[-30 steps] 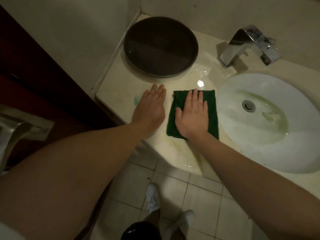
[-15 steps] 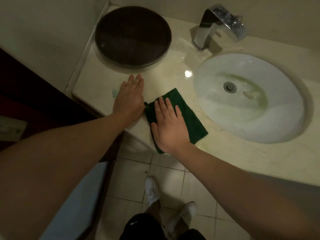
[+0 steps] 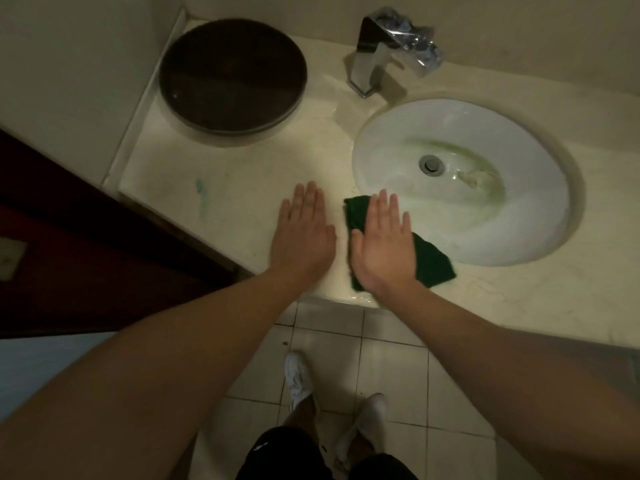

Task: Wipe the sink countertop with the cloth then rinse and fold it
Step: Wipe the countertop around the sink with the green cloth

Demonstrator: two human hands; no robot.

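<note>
A dark green cloth (image 3: pixel 433 265) lies on the beige sink countertop (image 3: pixel 235 181), near the front edge and just left of the white oval basin (image 3: pixel 519 220). My right hand (image 3: pixel 382 244) lies flat on top of it, palm down, fingers spread, covering its middle; cloth corners show beyond the fingertips and to the right of the wrist. My left hand (image 3: pixel 303 237) rests flat and empty on the bare countertop, right beside the cloth's left edge. The counter looks wet near the front edge.
A dark round tray (image 3: pixel 232 76) stands at the counter's back left. A chrome faucet (image 3: pixel 374 60) stands behind the basin. A greenish smear (image 3: pixel 200 188) marks the counter's left part. A dark red door (image 3: pixel 69 244) is at left. My white shoes (image 3: pixel 298 379) are on the tiled floor.
My right hand has slid the cloth to the right and toward the front edge, up to the basin's rim. My left hand has shifted right along the counter with it.
</note>
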